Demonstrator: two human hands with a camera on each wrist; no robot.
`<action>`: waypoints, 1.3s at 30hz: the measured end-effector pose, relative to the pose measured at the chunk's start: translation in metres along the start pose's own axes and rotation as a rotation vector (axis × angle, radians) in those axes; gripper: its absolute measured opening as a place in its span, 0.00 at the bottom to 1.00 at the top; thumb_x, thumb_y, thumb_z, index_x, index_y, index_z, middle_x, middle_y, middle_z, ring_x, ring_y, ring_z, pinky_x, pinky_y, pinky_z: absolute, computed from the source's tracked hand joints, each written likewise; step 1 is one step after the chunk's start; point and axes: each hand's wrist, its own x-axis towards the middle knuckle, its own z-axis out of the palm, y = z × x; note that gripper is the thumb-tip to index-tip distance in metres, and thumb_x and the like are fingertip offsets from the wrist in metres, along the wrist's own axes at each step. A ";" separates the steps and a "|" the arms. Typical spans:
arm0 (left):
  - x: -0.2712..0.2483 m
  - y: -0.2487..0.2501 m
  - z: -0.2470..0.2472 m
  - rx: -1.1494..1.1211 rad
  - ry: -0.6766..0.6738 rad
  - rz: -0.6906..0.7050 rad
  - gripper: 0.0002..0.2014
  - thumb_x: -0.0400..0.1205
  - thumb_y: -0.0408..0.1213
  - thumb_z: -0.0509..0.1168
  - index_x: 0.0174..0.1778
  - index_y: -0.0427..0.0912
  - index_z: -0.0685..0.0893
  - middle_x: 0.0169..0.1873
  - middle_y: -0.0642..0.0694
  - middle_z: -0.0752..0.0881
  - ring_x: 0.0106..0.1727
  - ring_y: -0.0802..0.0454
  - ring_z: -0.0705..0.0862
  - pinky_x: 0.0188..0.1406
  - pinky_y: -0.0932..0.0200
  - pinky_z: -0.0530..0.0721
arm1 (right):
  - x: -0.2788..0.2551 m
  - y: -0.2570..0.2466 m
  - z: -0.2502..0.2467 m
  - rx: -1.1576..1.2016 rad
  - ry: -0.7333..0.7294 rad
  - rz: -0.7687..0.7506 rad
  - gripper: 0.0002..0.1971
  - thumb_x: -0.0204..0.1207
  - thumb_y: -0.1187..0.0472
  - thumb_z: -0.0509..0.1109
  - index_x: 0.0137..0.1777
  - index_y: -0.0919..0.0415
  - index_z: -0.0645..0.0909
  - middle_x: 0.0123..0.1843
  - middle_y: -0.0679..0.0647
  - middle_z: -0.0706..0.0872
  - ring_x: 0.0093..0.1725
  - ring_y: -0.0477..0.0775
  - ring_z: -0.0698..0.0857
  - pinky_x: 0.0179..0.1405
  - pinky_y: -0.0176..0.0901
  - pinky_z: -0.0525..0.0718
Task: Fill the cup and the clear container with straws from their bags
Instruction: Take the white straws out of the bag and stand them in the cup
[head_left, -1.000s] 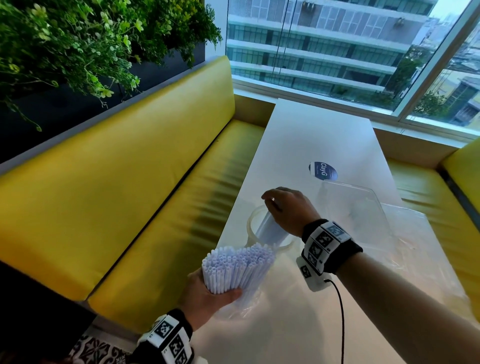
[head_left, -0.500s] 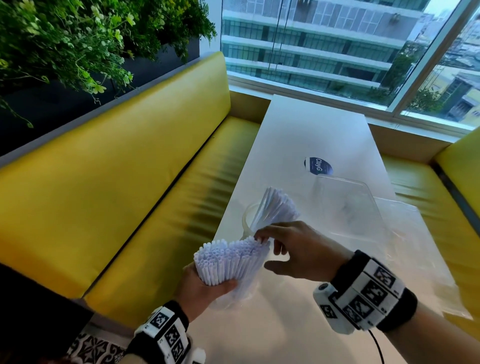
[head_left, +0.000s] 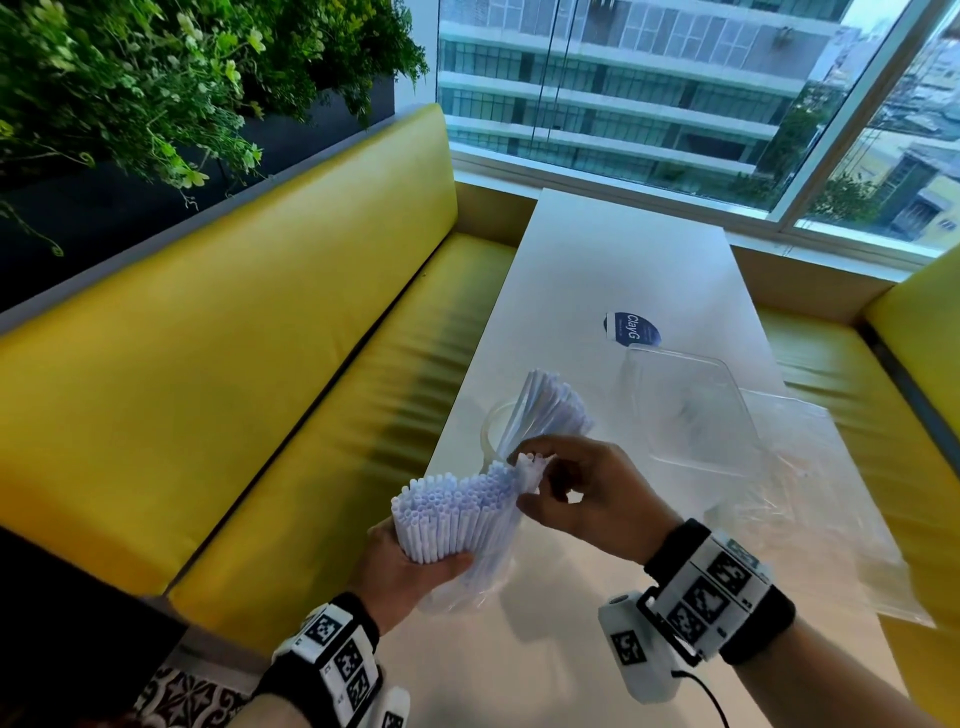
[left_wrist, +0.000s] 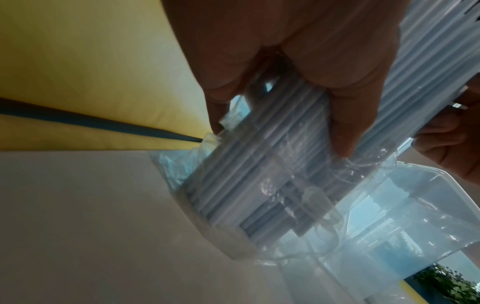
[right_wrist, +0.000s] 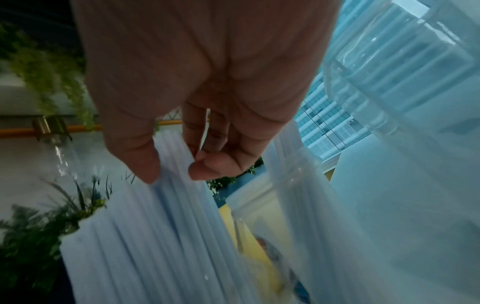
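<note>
While held over the table edge:
Straws (head_left: 452, 512): white paper tubes, crinkly clear bag (head_left: 467, 582)
Left hand (head_left: 405, 566): gripping bag
Right hand (head_left: 587, 493): pinching straw ends
Cup (head_left: 493, 426): clear, round, holding straws
Container (head_left: 691, 405): clear, boxy
Sticker (head_left: 631, 328): "ClayG"

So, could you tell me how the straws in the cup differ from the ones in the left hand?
The straws in the cup stand loose, fanned, leaning toward the window; the bundle is packed tight. The bundle is much bigger and sits partly in a clear bag, gripped by the left hand. Both are white.
</note>
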 end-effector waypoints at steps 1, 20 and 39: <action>0.000 0.000 0.000 0.003 -0.003 0.002 0.26 0.55 0.52 0.84 0.48 0.62 0.85 0.46 0.55 0.91 0.48 0.53 0.91 0.43 0.52 0.93 | -0.001 0.003 0.003 0.003 -0.014 -0.003 0.16 0.67 0.53 0.80 0.56 0.50 0.88 0.32 0.49 0.84 0.27 0.45 0.77 0.36 0.39 0.82; -0.002 0.006 0.003 0.049 0.031 -0.011 0.25 0.59 0.36 0.88 0.46 0.54 0.84 0.45 0.61 0.91 0.44 0.61 0.90 0.40 0.60 0.90 | 0.006 -0.010 0.015 0.035 0.146 -0.100 0.08 0.72 0.57 0.80 0.48 0.45 0.87 0.40 0.45 0.85 0.33 0.53 0.82 0.32 0.52 0.85; -0.002 0.008 0.001 0.041 0.022 0.022 0.26 0.55 0.47 0.86 0.45 0.68 0.84 0.46 0.61 0.90 0.46 0.59 0.90 0.40 0.60 0.91 | 0.020 -0.020 0.010 -0.202 0.207 -0.237 0.06 0.71 0.63 0.81 0.37 0.55 0.86 0.33 0.46 0.84 0.31 0.46 0.82 0.32 0.29 0.78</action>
